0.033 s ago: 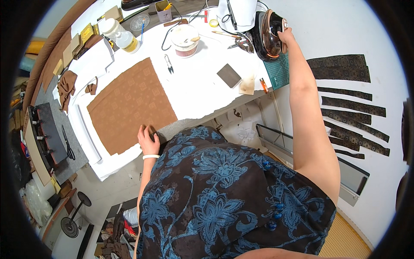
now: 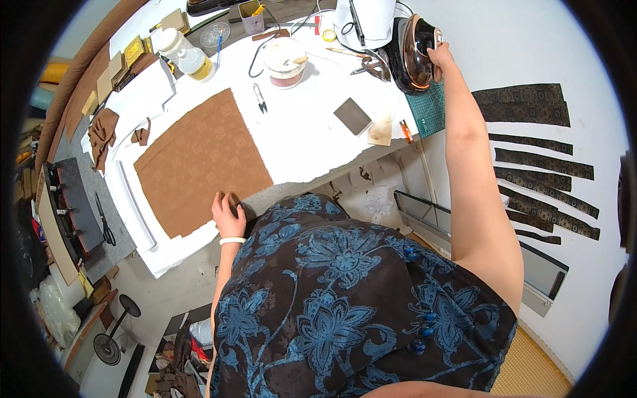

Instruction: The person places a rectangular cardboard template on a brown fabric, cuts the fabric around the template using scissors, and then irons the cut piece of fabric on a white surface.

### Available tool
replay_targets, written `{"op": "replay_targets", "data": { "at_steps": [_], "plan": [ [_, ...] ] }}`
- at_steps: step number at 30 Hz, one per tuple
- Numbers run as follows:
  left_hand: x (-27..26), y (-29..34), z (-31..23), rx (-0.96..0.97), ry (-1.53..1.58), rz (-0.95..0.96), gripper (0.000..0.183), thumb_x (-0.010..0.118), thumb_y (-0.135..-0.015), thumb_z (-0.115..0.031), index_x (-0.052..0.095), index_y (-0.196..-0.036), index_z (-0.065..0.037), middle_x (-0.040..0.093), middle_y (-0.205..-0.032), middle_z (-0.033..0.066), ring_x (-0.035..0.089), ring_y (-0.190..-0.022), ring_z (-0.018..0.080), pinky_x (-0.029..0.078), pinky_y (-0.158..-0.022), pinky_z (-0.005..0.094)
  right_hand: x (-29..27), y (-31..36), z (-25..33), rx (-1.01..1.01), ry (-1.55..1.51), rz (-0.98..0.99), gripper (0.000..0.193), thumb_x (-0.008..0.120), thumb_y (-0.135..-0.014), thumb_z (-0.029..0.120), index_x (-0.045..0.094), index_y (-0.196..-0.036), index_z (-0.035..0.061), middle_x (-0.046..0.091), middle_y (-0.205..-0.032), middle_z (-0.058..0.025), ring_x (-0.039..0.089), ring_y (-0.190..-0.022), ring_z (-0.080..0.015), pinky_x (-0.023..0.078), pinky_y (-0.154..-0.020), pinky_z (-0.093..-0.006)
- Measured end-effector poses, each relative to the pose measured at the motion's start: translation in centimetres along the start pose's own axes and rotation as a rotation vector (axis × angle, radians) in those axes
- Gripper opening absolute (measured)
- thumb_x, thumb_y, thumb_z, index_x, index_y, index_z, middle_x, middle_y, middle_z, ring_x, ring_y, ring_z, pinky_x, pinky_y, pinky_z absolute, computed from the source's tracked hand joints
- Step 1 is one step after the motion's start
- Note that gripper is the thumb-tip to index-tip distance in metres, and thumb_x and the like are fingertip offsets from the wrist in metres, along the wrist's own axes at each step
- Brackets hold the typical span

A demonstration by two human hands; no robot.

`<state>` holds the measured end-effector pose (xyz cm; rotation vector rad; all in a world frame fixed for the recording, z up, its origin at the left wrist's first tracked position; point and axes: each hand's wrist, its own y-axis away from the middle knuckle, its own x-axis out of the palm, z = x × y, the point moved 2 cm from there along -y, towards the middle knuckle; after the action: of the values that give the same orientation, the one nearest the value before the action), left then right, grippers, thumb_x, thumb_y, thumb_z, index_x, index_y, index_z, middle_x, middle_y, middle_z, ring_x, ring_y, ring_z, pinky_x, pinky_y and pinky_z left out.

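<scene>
Outstretched, the right hand (image 2: 441, 54) gripped the handle of the iron (image 2: 413, 53), tilted over the far table corner; at that reach it could slip or scorch something. Closer, the left hand (image 2: 227, 207) pressed flat on the brown fabric's (image 2: 199, 159) near edge.

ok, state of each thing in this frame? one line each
iron: tipped up on its heel, gripped by the right hand
brown fabric: spread flat, near edge pressed by the left hand
snips: lying on the table, untouched
bowl: upright
clear bottle: lying on its side
</scene>
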<state>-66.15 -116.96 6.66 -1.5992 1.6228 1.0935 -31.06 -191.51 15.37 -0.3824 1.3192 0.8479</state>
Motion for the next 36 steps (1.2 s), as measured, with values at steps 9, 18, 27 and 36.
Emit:
{"op": "replay_targets", "data": {
  "at_steps": [9, 18, 27, 36],
  "plan": [
    [-0.1, 0.1, 0.0, -0.001, 0.001, 0.007, 0.052, 0.068, -0.087, -0.013, 0.056, -0.136, -0.001, 0.044, -0.15, 0.0236, 0.04, -0.14, 0.0425, 0.034, -0.116, 0.051, 0.3, -0.3, -0.2, -0.023, 0.015, 0.0, 0.077, 0.068, -0.087, 0.032, 0.03, -0.143, -0.0049, 0.061, -0.131, -0.0328, 0.062, -0.122, -0.0443, 0.049, -0.105, -0.0476],
    [0.0, 0.2, 0.0, -0.005, 0.011, -0.002, 0.052, 0.069, -0.086, -0.013, 0.057, -0.135, -0.003, 0.045, -0.15, 0.0222, 0.04, -0.139, 0.0416, 0.034, -0.116, 0.0503, 0.2, -0.4, -0.2, -0.005, 0.014, -0.008, 0.077, 0.072, -0.09, 0.032, 0.032, -0.143, -0.0068, 0.061, -0.132, -0.0318, 0.062, -0.122, -0.043, 0.05, -0.103, -0.0455],
    [-0.1, 0.2, 0.1, -0.001, 0.016, -0.014, 0.051, 0.069, -0.086, -0.012, 0.057, -0.134, -0.002, 0.045, -0.149, 0.0224, 0.041, -0.138, 0.0416, 0.035, -0.116, 0.0499, 0.0, -0.3, -0.1, -0.004, 0.024, -0.01, 0.075, 0.07, -0.091, 0.03, 0.031, -0.143, -0.007, 0.06, -0.133, -0.0322, 0.062, -0.123, -0.0431, 0.05, -0.104, -0.0451],
    [-0.2, 0.2, 0.4, -0.051, -0.001, -0.046, 0.057, 0.051, -0.075, 0.019, 0.064, -0.125, -0.004, 0.049, -0.142, 0.0193, 0.049, -0.13, 0.0402, 0.044, -0.109, 0.0457, 0.3, -0.2, 0.0, -0.016, 0.018, -0.001, 0.076, 0.067, -0.088, 0.029, 0.029, -0.143, -0.0064, 0.06, -0.132, -0.0329, 0.062, -0.123, -0.0433, 0.049, -0.105, -0.0461]
  ]
}}
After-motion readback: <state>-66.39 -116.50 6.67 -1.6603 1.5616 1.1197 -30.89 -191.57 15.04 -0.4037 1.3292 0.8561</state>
